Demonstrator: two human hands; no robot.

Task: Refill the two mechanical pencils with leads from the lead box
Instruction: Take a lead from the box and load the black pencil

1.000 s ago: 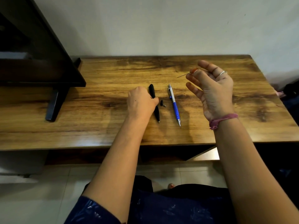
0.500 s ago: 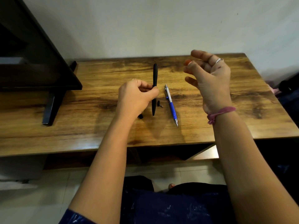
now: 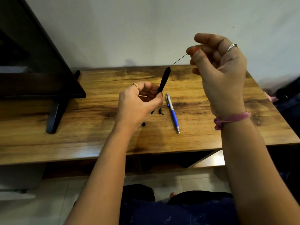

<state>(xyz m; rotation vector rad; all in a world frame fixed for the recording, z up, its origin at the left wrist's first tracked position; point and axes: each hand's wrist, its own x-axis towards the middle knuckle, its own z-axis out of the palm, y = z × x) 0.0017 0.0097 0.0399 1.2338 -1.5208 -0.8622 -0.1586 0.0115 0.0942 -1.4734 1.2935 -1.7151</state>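
The black mechanical pencil (image 3: 163, 82) is up off the wooden desk (image 3: 203, 127) now. A second ago it lay flat there under your left hand. Now it stands tilted in the air, open end up. That means the filling part can start, I think.

Your left hand (image 3: 138, 108) is closed around the low part of that pencil, thumb and fingers pinching it. Your right hand (image 3: 222, 70) has come higher and nearer. It pinches the thin lead (image 3: 178, 59) between thumb and first finger, and the other fingers curl loosely. The lead slants down, and its tip is just beside the pencil's open top, not in yet.

The blue mechanical pencil (image 3: 172, 112) lies on the desk as before, untouched. The little black cap (image 3: 160, 111) lies beside it. I can't see the lead box anywhere.

Aim the lead gently. It looks like it could snap.
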